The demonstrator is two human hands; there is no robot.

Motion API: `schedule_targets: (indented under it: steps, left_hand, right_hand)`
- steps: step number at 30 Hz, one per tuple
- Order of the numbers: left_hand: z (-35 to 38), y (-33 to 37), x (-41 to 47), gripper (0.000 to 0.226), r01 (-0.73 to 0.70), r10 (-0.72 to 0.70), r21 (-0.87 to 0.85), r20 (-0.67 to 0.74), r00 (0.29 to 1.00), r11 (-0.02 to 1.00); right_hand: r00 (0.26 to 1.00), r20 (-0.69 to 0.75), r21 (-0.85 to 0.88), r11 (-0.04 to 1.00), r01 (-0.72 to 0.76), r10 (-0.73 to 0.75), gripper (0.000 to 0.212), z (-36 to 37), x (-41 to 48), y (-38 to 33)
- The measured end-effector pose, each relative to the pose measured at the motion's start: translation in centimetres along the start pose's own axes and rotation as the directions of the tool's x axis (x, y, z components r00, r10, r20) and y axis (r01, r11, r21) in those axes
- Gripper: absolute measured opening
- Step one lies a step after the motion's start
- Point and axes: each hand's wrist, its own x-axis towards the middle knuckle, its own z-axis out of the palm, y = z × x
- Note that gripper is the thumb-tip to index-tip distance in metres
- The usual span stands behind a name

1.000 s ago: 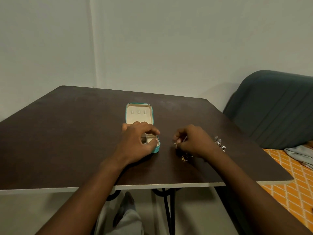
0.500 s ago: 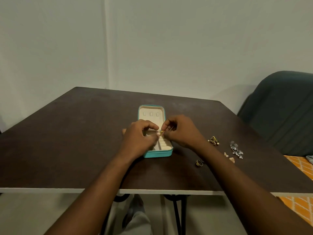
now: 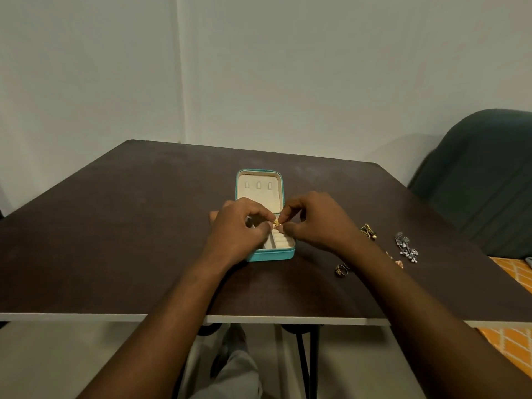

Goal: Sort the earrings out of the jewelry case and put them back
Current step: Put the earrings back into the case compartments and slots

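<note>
A small teal jewelry case lies open on the dark table, its cream lid folded back. Over the case both hands meet at a small gold earring. My left hand and my right hand both pinch it with their fingertips. Right of the case lie a gold and black earring, a silver dangling earring, two small copper-toned pieces and a gold ring-like piece. My left hand hides the case's left part.
The table's near edge runs across the lower view, with black metal legs below. A dark green chair stands at the right. Orange patterned fabric lies beyond the table's right corner. A pale wall rises behind.
My right hand left the table beside the jewelry and came over the case with the gold earring. Both hands now pinch it there. The view has shifted left.
</note>
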Motion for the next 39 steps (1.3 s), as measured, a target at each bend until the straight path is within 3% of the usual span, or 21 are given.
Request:
schedule_targets:
  steps: [4, 11, 18, 23, 33, 39]
  left_hand:
    - [0.1, -0.2, -0.1, 0.011, -0.035, 0.034, 0.037, 0.027, 0.999, 0.999]
    - [-0.1, 0.3, -0.5, 0.014, -0.054, 0.057, 0.181, -0.01, 0.998, 0.982]
    - [-0.2, 0.7, -0.7, 0.017, -0.038, 0.044, 0.204, -0.021, 0.999, 0.978]
    - [-0.2, 0.7, -0.6, 0.018, -0.036, 0.038, 0.234, -0.007, 0.999, 0.972]
    - [-0.1, 0.5, -0.6, 0.018, -0.058, 0.062, 0.242, -0.011, 0.998, 0.969]
    - [-0.1, 0.8, -0.9, 0.016, -0.098, 0.106, 0.257, -0.019, 0.994, 0.962]
  right_hand:
    - [1.0, 0.003, -0.013, 1.0, -0.015, 0.015, 0.013, 0.4, -0.3, 0.1]
    - [0.996, -0.047, 0.028, 0.997, -0.076, 0.077, 0.011, 0.7, -0.6, -0.1]
    - [0.985, -0.041, 0.134, 0.978, -0.159, 0.166, 0.014, 0.7, -0.8, 0.0]
    - [0.989, 0.028, 0.067, 0.987, -0.149, 0.147, 0.016, 0.2, -0.4, -0.6]
    - [0.991, -0.045, -0.173, 0.976, -0.13, 0.124, 0.024, 0.6, -0.7, -1.6]
    - [0.985, -0.123, -0.008, 0.992, -0.123, 0.121, 0.021, -1.3, -3.0, -0.2]
